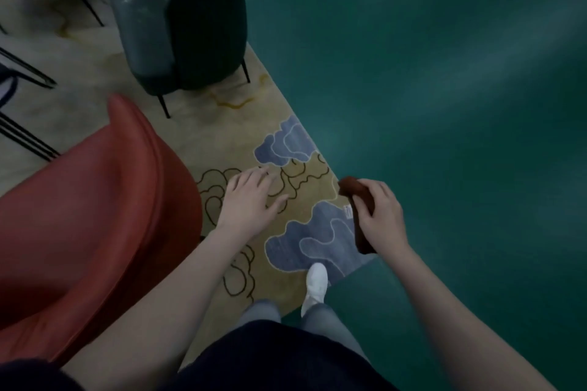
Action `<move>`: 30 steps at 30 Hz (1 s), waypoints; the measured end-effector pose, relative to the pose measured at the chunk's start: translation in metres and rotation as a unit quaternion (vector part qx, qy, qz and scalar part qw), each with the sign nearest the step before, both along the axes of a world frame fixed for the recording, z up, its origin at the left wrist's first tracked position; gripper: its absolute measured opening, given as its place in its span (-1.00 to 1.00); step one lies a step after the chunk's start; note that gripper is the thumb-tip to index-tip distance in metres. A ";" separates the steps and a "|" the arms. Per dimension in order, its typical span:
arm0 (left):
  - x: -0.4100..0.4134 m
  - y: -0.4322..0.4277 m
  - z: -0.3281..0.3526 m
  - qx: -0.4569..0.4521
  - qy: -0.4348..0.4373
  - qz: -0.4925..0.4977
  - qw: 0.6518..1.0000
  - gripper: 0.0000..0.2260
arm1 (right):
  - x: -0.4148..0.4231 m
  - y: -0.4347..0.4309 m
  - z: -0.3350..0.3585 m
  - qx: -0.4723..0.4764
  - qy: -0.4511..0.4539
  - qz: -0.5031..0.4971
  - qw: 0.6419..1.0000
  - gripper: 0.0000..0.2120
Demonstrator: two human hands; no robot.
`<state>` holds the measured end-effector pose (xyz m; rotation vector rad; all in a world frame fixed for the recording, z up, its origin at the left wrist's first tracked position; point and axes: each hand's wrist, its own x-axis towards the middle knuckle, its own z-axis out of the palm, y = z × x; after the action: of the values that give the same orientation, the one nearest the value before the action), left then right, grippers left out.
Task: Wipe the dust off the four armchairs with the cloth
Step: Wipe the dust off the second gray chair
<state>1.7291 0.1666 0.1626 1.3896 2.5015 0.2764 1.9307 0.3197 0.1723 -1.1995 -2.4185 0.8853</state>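
My right hand (pixel 379 213) grips the crumpled rust-brown cloth (pixel 351 187) over the patterned rug's (pixel 222 136) right edge. My left hand (pixel 251 197) hovers open, fingers spread, beside the red leather armchair (pixel 95 216). The cloth touches no chair; the dark green upholstered armchair (pixel 181 25) ahead probably awaits wiping.

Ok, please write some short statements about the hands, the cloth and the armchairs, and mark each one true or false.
1. The right hand grips the cloth. True.
2. The left hand presses on the red armchair. False: it is open and held beside that chair, above the rug.
3. A dark armchair stands beyond the red one. True.
4. The cloth is white. False: it is dark reddish brown; the shoe is white.
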 end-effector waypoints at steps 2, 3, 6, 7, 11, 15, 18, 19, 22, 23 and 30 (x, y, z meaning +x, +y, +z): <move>0.000 0.025 0.002 -0.004 0.001 0.016 1.000 -0.47 | -0.011 0.033 0.001 0.001 0.006 0.023 1.000 -0.75; 0.000 0.037 0.002 -0.006 0.000 0.023 1.000 -0.47 | -0.015 0.049 0.002 -0.001 0.006 0.031 1.000 -0.75; -0.004 0.065 0.006 -0.007 0.005 0.054 0.999 -0.47 | -0.027 0.091 0.001 -0.002 0.003 0.058 0.998 -0.75; -0.007 0.075 0.007 -0.009 0.007 0.073 0.997 -0.47 | -0.034 0.107 0.001 -0.003 0.002 0.073 0.997 -0.75; -0.021 0.093 0.013 -0.010 0.012 0.124 0.992 -0.47 | -0.069 0.143 0.003 -0.003 0.005 0.118 0.993 -0.75; -0.041 0.105 0.018 -0.008 0.013 0.165 0.986 -0.47 | -0.117 0.158 0.008 -0.013 0.023 0.173 0.984 -0.74; -0.063 0.114 0.021 -0.002 0.014 0.185 0.983 -0.39 | -0.156 0.166 0.011 -0.015 0.033 0.211 0.977 -0.75; -0.074 0.117 0.021 0.000 0.016 0.187 0.982 -0.38 | -0.170 0.170 0.012 -0.015 0.034 0.220 0.975 -0.75; -0.111 0.131 0.016 0.004 0.028 0.191 0.981 -0.47 | -0.213 0.184 0.013 -0.010 0.036 0.237 0.971 -0.75; -0.125 0.136 0.014 0.002 0.027 0.191 0.981 -0.47 | -0.227 0.189 0.013 -0.007 0.037 0.240 0.970 -0.75; -0.217 0.174 0.013 0.015 -0.013 0.203 0.979 -0.44 | -0.307 0.229 0.028 0.018 0.018 0.239 0.971 -0.77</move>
<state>1.5118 0.3404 0.1752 0.8642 2.7509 0.4088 1.6241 0.5484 0.2002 -0.5821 -2.7279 0.9714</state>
